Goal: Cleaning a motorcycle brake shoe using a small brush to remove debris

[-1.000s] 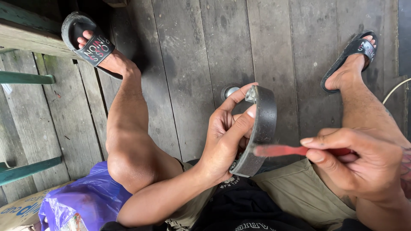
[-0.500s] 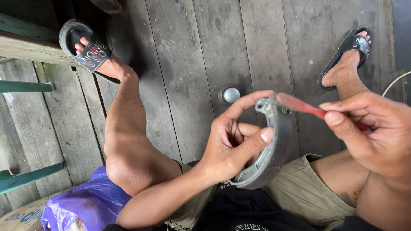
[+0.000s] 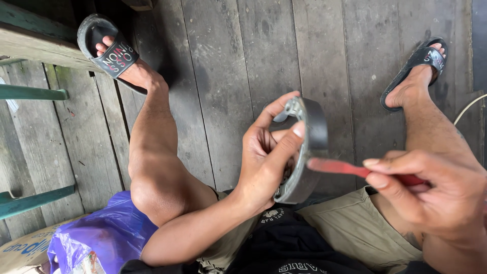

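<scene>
Sitting upright in the middle of the view, over the person's lap, is a curved grey brake shoe (image 3: 304,152), a half-ring of cast metal with a dark smooth lining band along its outer right face; the left hand (image 3: 266,162) is closed on it, thumb pressed on the near edge, forefinger hooked over the far tip, the other fingers tucked inside the curve; just right of it, the right hand (image 3: 436,198) pinches the handle of a red toothbrush (image 3: 350,168), fingers shut round it, the blurred head touching or just beside the lining's lower part; the band looks even and dull, with no heavy grime I can make out, so the brushing seems well along, though the inner side is hidden; beyond lie grey floor planks (image 3: 228,61), a black sandal (image 3: 109,50) far left, another sandal (image 3: 421,66) far right, a purple plastic bag (image 3: 96,238) near left.
</scene>
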